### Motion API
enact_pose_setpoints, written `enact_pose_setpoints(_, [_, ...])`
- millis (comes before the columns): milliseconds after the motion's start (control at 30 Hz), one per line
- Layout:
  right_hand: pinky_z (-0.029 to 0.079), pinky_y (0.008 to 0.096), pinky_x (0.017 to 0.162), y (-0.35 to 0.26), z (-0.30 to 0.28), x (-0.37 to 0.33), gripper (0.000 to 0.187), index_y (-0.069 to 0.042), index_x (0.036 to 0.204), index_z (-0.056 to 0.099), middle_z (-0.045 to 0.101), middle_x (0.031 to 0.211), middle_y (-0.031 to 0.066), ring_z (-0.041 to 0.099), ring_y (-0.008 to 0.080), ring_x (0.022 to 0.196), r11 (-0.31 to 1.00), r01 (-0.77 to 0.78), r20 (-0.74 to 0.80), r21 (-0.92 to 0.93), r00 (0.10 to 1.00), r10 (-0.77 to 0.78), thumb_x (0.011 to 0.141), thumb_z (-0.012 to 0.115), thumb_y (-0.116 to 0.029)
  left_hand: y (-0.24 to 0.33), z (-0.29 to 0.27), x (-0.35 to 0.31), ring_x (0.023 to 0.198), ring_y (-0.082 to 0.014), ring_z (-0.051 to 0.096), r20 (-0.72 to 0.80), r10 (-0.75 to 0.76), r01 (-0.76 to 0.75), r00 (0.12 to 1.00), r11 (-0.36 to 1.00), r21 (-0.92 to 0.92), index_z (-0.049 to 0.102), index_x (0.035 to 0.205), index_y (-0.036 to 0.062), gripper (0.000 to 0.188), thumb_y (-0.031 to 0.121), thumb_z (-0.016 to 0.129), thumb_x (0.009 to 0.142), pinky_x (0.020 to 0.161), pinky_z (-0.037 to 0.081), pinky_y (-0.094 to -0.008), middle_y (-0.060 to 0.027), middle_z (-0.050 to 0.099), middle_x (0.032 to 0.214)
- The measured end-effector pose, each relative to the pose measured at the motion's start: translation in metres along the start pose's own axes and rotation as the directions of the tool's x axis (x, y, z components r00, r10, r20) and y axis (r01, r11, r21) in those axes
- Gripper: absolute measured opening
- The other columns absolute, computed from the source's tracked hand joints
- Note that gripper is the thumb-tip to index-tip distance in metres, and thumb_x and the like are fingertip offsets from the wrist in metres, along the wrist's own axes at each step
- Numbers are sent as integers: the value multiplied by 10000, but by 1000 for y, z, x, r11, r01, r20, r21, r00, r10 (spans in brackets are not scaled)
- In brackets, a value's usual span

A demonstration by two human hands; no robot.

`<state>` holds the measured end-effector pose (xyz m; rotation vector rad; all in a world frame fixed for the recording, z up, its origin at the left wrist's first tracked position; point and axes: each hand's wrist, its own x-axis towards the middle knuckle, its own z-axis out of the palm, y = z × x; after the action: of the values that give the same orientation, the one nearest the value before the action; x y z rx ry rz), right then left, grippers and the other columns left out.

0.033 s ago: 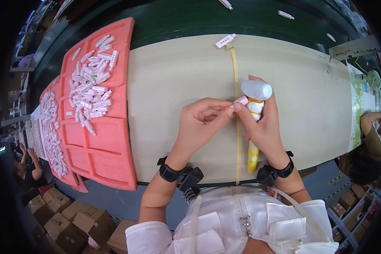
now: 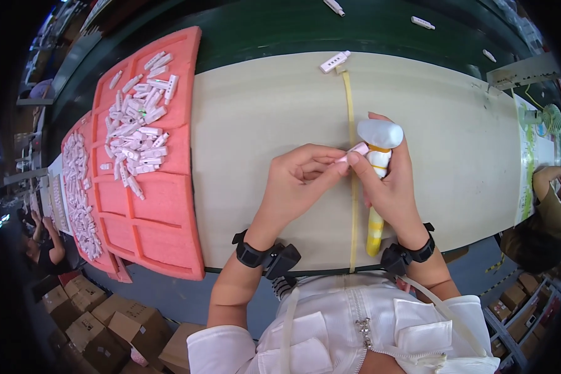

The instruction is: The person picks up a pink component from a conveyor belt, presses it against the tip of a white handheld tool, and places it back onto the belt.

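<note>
Between the fingertips of my left hand (image 2: 308, 168) is a small pale pink plastic stick-shaped piece (image 2: 358, 149). My right hand (image 2: 391, 181) is wrapped round the handle of a mallet (image 2: 380, 134) with a white-wrapped head and a yellow taped lower end. Its thumb reaches over to the pink piece and touches it, so both hands meet there. The mallet's head points away from me and its handle runs toward the near table edge. Part of the handle is hidden by my right fingers.
At the left, a pink foam tray (image 2: 165, 227) with compartments bears a heap of similar pieces (image 2: 137, 124). One such piece (image 2: 335, 62) lies at the far edge, beside the yellow tape strip (image 2: 353, 206). Beyond runs a green belt (image 2: 262, 37). A small fan (image 2: 551, 118) stands right.
The whole view has shifted slightly to the right. Both hands keep the same hold, with the pink piece and the mallet in nearly the same place.
</note>
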<state>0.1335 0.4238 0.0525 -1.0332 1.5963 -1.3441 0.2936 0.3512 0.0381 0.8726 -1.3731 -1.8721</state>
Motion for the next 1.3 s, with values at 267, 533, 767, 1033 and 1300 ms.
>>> enact_pose_setpoints(267, [406, 193, 436, -9, -8, 2, 595, -77, 1492, 365, 626, 1005, 23, 490, 30, 552, 975, -184, 68, 127, 982, 176, 984, 673, -128, 35, -105, 7, 908, -164, 717, -768, 213, -320, 605, 947, 10, 646, 1192, 5, 283, 245, 621, 1044, 780, 587, -290, -80, 715, 1063])
enact_pose_setpoints(533, [414, 206, 454, 1, -11, 5, 590, -99, 1490, 365, 629, 994, 19, 510, 41, 590, 991, -125, 62, 54, 991, 122, 980, 661, -99, 37, -116, 66, 804, -124, 669, -568, 167, -53, 806, 976, 212, 652, 1184, 43, 282, 279, 638, 1029, 688, 545, -233, -52, 683, 1013])
enact_pose_setpoints(767, [428, 231, 478, -2, -12, 4, 590, -100, 1483, 365, 635, 984, 20, 533, 57, 602, 991, -119, 57, 60, 992, 116, 974, 661, -96, 28, -35, 243, 1032, -338, 662, -230, 446, 59, 865, 365, 929, 698, 1024, -30, 568, 491, 792, 818, 880, 530, -390, -204, 664, 1041])
enact_pose_setpoints(1033, [448, 243, 509, 10, -15, 2, 592, -83, 1476, 364, 652, 976, 29, 554, 74, 603, 1000, -16, 37, 22, 999, 15, 966, 665, -92, 30, -45, 243, 796, -261, 724, -208, 433, 31, 877, 382, 924, 729, 1020, 17, 418, 386, 804, 839, 772, 572, -356, -131, 745, 956])
enact_pose_setpoints(1300, [450, 242, 512, -11, -10, 1, 512, -69, 1496, 354, 661, 958, 49, 552, 73, 567, 994, -108, 115, 11, 988, 106, 1026, 551, -117, 6, -19, 36, 882, -201, 680, 1, 356, -227, 934, 593, 772, 737, 964, 46, 238, 85, 839, 753, 763, 528, -344, -58, 715, 957])
